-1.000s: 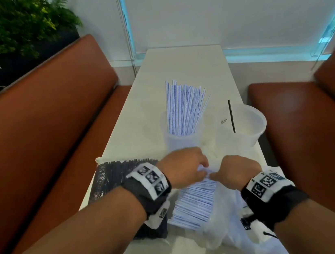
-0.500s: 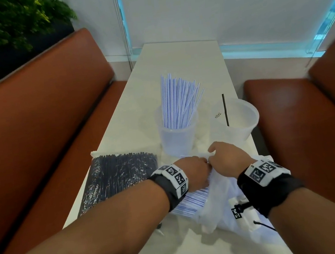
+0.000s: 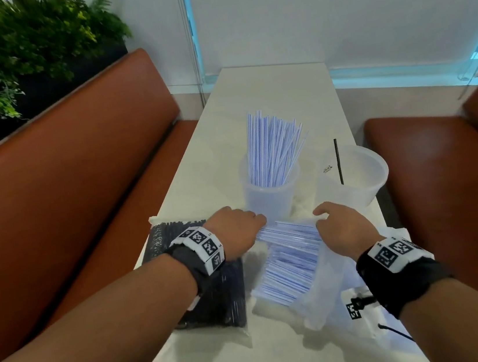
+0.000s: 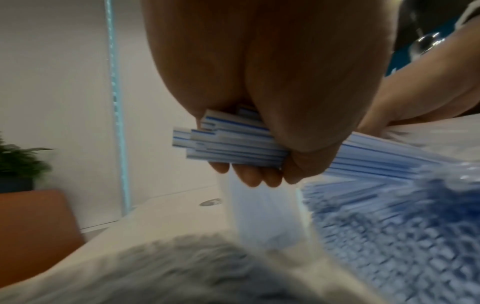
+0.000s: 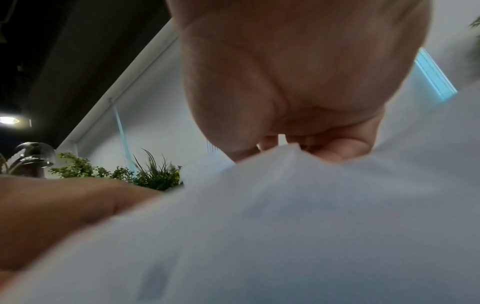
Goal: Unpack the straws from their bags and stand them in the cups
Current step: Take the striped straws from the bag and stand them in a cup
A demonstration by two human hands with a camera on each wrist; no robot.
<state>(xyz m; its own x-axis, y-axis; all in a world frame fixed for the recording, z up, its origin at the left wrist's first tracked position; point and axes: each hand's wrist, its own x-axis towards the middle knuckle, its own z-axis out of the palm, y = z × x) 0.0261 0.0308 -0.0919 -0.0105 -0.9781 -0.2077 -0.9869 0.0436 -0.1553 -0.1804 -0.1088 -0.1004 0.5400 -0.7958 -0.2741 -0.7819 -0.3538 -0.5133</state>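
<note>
Many blue-striped white straws (image 4: 233, 148), thin, bunched in left hand (image 3: 235, 230)

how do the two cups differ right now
The left cup holds a full fan of blue-striped straws; the right cup holds one black straw. The right cup looks wider. Both are translucent plastic and stand upright on the table.
</note>
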